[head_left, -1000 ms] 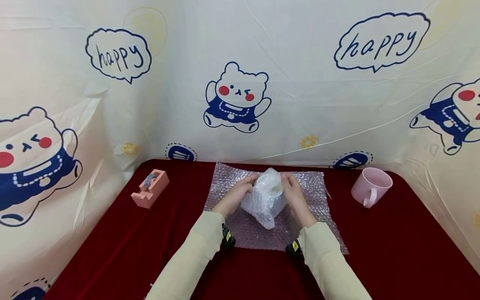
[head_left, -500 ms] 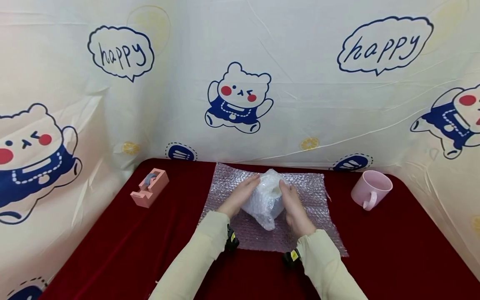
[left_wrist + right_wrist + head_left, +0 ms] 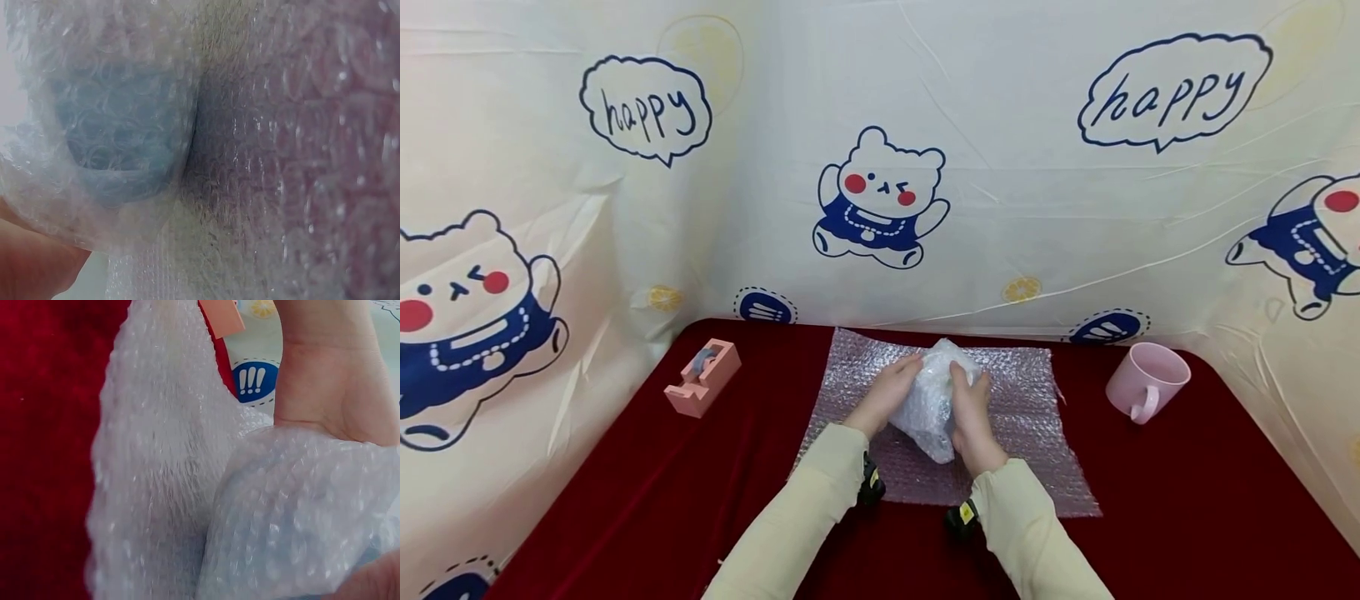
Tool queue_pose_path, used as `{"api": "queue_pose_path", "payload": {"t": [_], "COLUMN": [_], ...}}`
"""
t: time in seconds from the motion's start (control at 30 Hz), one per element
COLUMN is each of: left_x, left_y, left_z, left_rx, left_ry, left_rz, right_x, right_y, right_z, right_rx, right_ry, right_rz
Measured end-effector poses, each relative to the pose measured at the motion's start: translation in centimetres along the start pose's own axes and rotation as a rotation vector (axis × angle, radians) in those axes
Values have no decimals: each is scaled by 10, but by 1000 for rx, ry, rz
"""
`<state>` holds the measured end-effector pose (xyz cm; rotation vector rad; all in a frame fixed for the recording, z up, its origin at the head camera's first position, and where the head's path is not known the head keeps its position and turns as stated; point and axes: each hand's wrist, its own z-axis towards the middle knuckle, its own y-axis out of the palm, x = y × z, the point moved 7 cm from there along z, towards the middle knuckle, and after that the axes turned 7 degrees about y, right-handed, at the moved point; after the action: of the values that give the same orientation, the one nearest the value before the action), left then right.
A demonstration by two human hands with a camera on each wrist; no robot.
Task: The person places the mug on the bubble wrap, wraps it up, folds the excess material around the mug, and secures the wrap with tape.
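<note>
A bubble-wrapped bundle [image 3: 931, 408] sits near the middle of a flat bubble wrap sheet [image 3: 1022, 425]. Through the layers of this bundle [image 3: 119, 131], the left wrist view shows something light blue; its full shape is hidden. My left hand [image 3: 889, 392] holds the bundle's left side, its fingers reaching along the wrap. On the opposite side, my right hand [image 3: 973, 412] grips the bundle with the thumb over the top. In the right wrist view the left hand [image 3: 334, 394] appears behind the wrapped bundle.
A pink tape dispenser [image 3: 706, 379] with grey tape stands at the back left of the dark red tablecloth [image 3: 647, 508]. To the right is a pink mug [image 3: 1131, 385], handle toward the front. A printed curtain [image 3: 1022, 208] rises behind and at both sides.
My right hand has moved left and turned over the bundle's right side, covering its pale opening. The left hand has shifted slightly along the left side.
</note>
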<state>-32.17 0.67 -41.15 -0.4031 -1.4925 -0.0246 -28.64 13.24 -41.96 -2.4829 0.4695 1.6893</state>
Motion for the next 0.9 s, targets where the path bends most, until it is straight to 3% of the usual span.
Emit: {"api": "queue_pose_path", "payload": {"t": [0.2, 0.47, 0.73, 0.9], "left_x": [4, 19, 45, 53], "left_y": [0, 3, 28, 50], "left_z": [-1, -2, -11, -21], "left_rx": [30, 52, 86, 95], "left_ry": [9, 56, 85, 90], "left_rz": [4, -19, 1, -83], "right_x": [-4, -14, -31, -34], "right_y": [4, 4, -27, -53], "right_z": [0, -3, -9, -16], "right_rx": [-33, -77, -66, -94], "right_ry": [-36, -36, -15, 67], "right_rz": [126, 203, 137, 89]}}
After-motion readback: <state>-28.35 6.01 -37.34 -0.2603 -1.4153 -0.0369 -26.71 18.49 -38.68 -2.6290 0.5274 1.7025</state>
